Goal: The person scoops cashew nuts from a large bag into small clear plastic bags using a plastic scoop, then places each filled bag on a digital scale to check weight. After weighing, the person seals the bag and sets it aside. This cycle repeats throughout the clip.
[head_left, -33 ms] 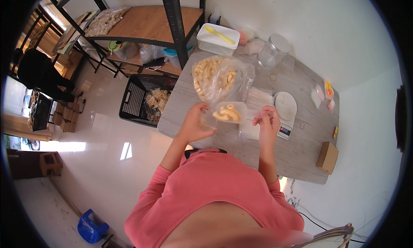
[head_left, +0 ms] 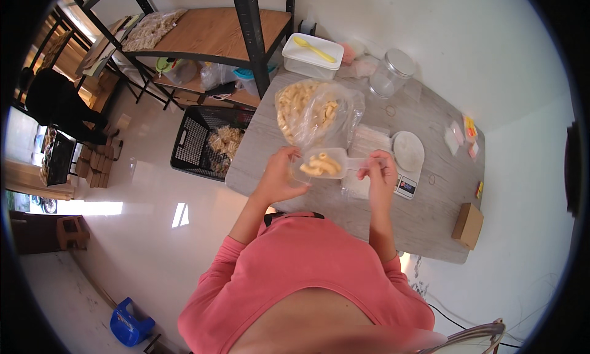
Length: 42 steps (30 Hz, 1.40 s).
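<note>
My right hand [head_left: 381, 168] is closed around the handle of a clear plastic scoop [head_left: 346, 164]. Pale yellow, curved tube-shaped snacks [head_left: 321, 165] lie in the scoop's bowl. To the left, my left hand [head_left: 279, 177] curves around a thin clear plastic bag [head_left: 299, 174], thumb and fingers apart at its mouth; the scoop's front end is at that mouth. Just beyond the scoop, a large clear bag [head_left: 301, 111] full of the same snacks lies on the table. A white digital scale [head_left: 409, 154] sits right of my right hand, beside a stack of flat clear bags [head_left: 369, 140].
On the grey table [head_left: 405, 231] stand a lidded white tub [head_left: 311, 62] with a yellow spoon [head_left: 313, 49], a clear jar [head_left: 391, 74] and a small brown box [head_left: 468, 225]. Left are a black crate [head_left: 184, 148] and a shelf [head_left: 203, 31]. A person in black [head_left: 58, 102] is far left.
The scoop with the snacks has moved left, toward my left hand and the small bag. My left hand has hardly moved.
</note>
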Each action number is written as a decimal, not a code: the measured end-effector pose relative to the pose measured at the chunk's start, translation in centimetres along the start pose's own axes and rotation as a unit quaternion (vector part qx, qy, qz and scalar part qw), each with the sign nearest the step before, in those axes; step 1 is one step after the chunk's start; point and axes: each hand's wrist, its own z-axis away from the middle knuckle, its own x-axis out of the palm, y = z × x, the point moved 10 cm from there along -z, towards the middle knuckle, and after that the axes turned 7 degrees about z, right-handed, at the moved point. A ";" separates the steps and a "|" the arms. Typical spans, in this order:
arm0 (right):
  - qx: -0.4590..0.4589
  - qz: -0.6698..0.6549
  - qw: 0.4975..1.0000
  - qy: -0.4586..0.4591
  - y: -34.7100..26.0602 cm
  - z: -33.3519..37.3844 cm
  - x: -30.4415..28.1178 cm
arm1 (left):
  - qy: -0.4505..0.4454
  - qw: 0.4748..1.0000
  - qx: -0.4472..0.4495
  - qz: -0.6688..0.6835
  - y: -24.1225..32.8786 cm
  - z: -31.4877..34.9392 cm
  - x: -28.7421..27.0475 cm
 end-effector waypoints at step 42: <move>-0.264 0.338 0.892 0.144 -0.4 -2.3 3.2 | 0.047 0.970 -0.161 0.179 -10.8 -0.3 -2.0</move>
